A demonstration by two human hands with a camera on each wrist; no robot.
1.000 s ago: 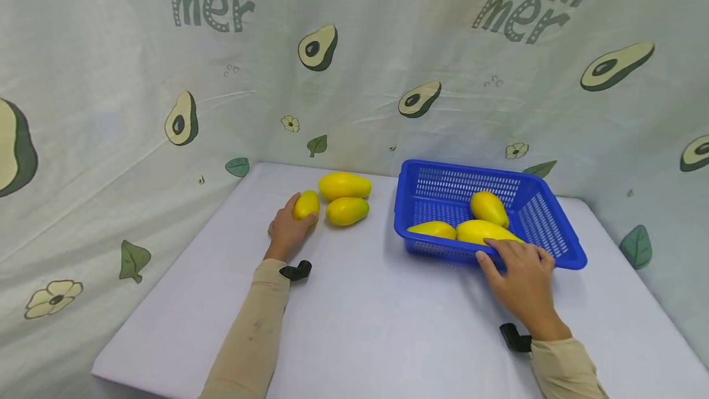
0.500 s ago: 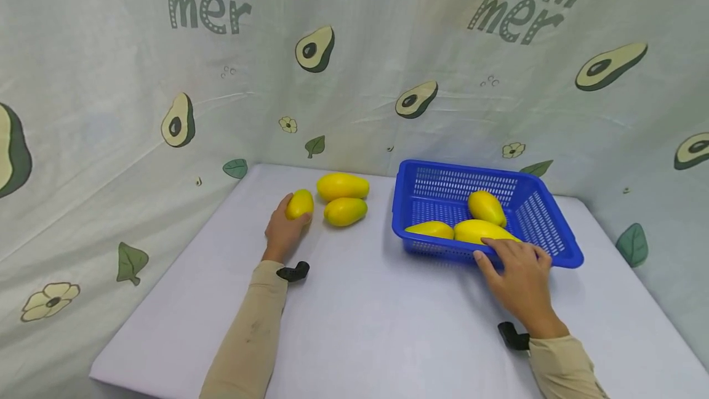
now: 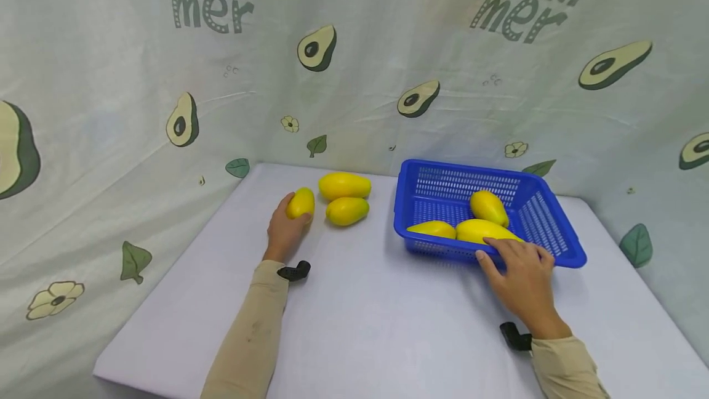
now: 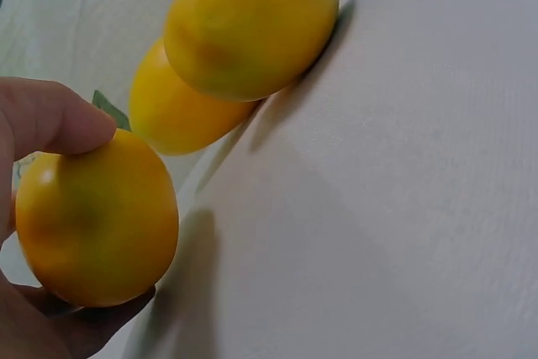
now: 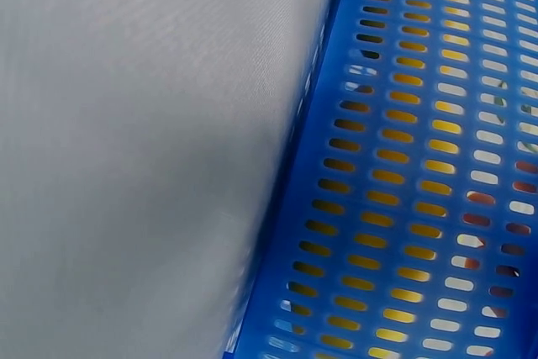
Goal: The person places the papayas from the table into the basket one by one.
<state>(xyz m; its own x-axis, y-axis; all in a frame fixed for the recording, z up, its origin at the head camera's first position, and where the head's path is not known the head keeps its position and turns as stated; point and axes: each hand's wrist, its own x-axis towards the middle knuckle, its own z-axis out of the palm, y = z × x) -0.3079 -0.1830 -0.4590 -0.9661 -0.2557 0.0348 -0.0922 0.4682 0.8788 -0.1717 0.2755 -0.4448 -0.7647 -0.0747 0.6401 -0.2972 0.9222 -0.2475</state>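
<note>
Two mangoes point(image 3: 347, 211) lay left of the blue basket point(image 3: 437, 209), three inside.
My left hand point(image 3: 285, 231) gripped another mango point(image 3: 301, 203), my right hand point(image 3: 523, 281) the basket rim point(image 3: 443, 244).

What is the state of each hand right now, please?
Left hand: closed, holding a yellow fruit.
Right hand: closed over the blue basket's near rim.

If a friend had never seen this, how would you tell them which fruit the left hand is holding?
Find the blue basket on the pale table, then look to its left. A back fruit and a front fruit, both yellow, lie sideways there; the held fruit, also yellow, is left of both. Of the three, it alone points toward the table's far edge, gripped by the left hand.
</note>
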